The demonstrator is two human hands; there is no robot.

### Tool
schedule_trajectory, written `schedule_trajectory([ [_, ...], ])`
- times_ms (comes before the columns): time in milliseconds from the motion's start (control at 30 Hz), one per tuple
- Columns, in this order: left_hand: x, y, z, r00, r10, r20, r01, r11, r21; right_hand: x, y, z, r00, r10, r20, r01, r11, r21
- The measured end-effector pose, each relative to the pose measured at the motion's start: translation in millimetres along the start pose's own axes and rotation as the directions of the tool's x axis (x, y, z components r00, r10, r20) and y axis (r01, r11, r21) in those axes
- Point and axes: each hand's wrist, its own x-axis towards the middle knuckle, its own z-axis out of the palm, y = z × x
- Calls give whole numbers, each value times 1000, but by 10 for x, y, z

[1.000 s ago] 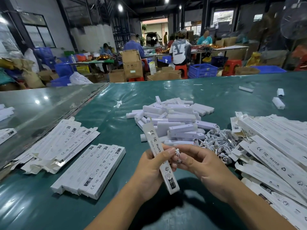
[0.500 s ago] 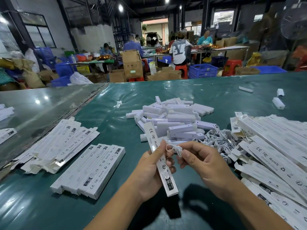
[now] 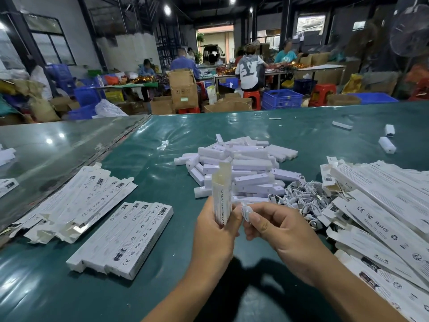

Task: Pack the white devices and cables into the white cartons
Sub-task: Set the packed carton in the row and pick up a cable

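1. The green plastic-covered work table (image 3: 162, 287) fills the lower view; bare green surface lies open near the front edge, between the two forearms and the stacks on either side.
2. A broad heap of flat, long white printed cartons (image 3: 383, 219) covers the table's right side and runs out of the frame at the right edge.
3. A pile of long white rectangular plastic devices (image 3: 241, 163) sits at the table's middle, beyond the hands.
4. On the left lie a loose spread of open-flapped white cartons (image 3: 76, 201) and, nearer, a tidy row of closed white cartons (image 3: 125, 238) side by side.
5. A tangle of coiled white cables (image 3: 301, 194) lies between the device pile and the right-hand heap.
6. The left hand (image 3: 216, 238) grips one white carton (image 3: 222, 194) nearly upright, top flap open, above the table's middle.
7. The right hand (image 3: 278, 231) pinches a small coiled white cable (image 3: 246, 211) between fingertips, just beside the held carton's side.
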Motion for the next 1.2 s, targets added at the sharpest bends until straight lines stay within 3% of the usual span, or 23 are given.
schedule_trajectory([
  [67,23,-10,-45,995,96,-20,-91,976,197,16,0,2,998,28,-62,-27,1000,5],
  [167,87,-39,-153,976,216,18,-200,865,460,36,-121,-110,984,-26,-175,14,998,-67],
  [233,120,-49,-217,970,217,105,-233,734,638,20,-236,-225,960,-163,-228,101,960,-262],
  [267,130,-48,-237,968,199,151,-247,666,704,11,-279,-280,940,-268,-213,154,887,-434],
  [333,137,-36,-253,966,134,221,-258,574,777,-7,-339,-332,893,-443,-78,254,640,-725],
  [400,139,-27,-253,962,102,253,-267,538,800,1,-348,-344,874,-483,53,299,449,-842],
  [500,158,-29,-262,962,95,258,-270,502,822,20,-326,-366,901,-420,111,280,366,-887],
  [733,142,-99,-267,925,19,380,-359,370,857,12,-296,-391,963,-229,142,231,430,-873],
  [800,143,-99,-267,934,25,356,-337,393,856,7,-257,-348,966,-240,97,201,462,-864],
  [900,134,-96,-244,946,35,323,-306,429,850,12,-200,-299,974,-194,-117,53,697,-715],
  [967,114,-90,-216,950,43,308,-295,443,847,17,-177,-284,971,-151,-187,8,797,-604],
  [1100,84,-91,-189,958,65,280,-274,498,822,22,-155,-195,958,-145,-247,4,868,-496],
  [1200,83,-101,-199,961,80,264,-261,570,779,-3,-133,-107,979,-136,-153,24,822,-570],
])
